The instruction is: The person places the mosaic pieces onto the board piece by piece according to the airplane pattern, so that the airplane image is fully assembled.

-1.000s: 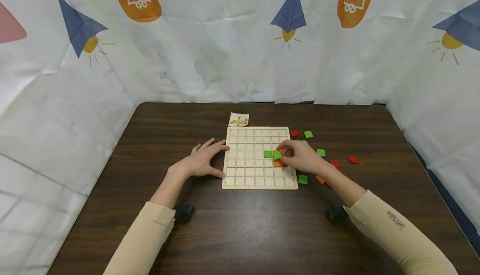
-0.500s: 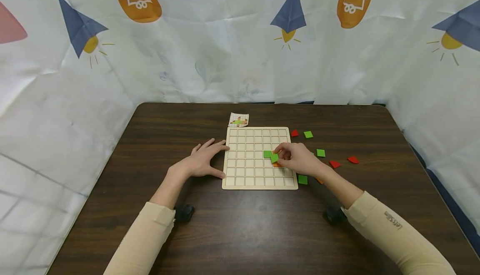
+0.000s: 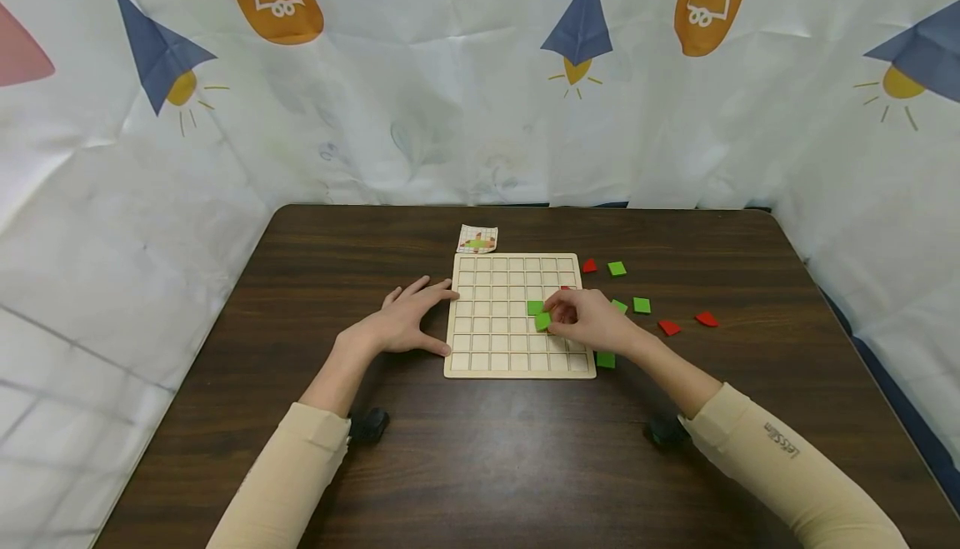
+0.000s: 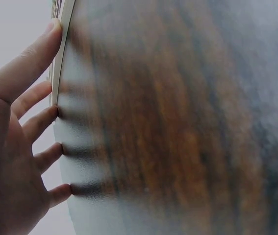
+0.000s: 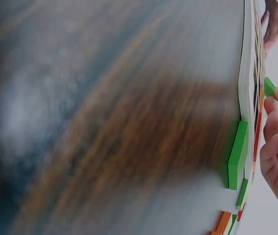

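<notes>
My right hand (image 3: 588,318) pinches a green square tile (image 3: 543,321) over the right part of the wooden grid board (image 3: 487,349). Another green tile (image 3: 534,307) lies on the board just behind the held one. In the right wrist view the held green tile (image 5: 269,87) sits tilted between thumb and fingers, close over the board, with orange and red pieces beneath. These pieces are mostly hidden by the hand in the head view. My left hand (image 3: 401,320) has its fingers spread, with thumb (image 4: 50,39) and fingertips touching the board's left edge.
A small pattern card (image 3: 477,239) lies behind the board's far left corner. Right of the board are loose green tiles (image 3: 641,306) and red pieces (image 3: 670,328), with one green tile (image 3: 606,359) by its front right edge. A printed cloth (image 3: 480,116) hangs behind the table (image 3: 480,466).
My right hand has moved slightly left and toward me, carrying the green tile past the placed green one's near right corner. The left hand has stayed at the board's edge.
</notes>
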A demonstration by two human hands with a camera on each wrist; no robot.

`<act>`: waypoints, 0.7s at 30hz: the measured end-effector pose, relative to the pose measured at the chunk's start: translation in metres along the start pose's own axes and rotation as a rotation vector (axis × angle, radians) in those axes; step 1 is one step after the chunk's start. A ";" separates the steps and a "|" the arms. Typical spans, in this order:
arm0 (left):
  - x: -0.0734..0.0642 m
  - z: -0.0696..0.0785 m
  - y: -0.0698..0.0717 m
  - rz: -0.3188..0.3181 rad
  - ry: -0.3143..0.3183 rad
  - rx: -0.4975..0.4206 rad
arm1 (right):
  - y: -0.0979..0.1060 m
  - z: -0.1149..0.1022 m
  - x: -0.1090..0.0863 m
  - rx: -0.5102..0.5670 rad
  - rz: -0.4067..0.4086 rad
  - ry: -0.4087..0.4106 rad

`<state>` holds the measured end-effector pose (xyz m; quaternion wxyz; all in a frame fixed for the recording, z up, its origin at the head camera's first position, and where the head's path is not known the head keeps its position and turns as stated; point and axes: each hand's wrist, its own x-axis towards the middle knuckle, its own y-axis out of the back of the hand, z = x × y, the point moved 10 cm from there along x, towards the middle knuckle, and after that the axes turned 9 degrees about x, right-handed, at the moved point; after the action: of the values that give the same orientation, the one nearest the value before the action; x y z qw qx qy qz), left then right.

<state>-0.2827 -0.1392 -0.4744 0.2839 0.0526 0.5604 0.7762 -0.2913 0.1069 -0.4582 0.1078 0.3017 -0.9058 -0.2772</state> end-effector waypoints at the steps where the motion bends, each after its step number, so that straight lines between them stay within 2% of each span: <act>1: 0.000 0.000 0.000 0.000 0.000 0.001 | -0.001 0.000 0.000 -0.002 -0.002 0.004; 12: 0.000 0.001 0.000 -0.005 0.001 0.009 | -0.008 -0.001 0.003 -0.018 0.006 -0.042; 21: -0.001 0.001 0.000 -0.001 0.004 0.002 | -0.010 -0.002 0.005 -0.044 0.015 -0.038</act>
<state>-0.2819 -0.1390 -0.4734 0.2832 0.0508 0.5617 0.7757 -0.2898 0.0961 -0.4620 0.0994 0.2871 -0.9036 -0.3019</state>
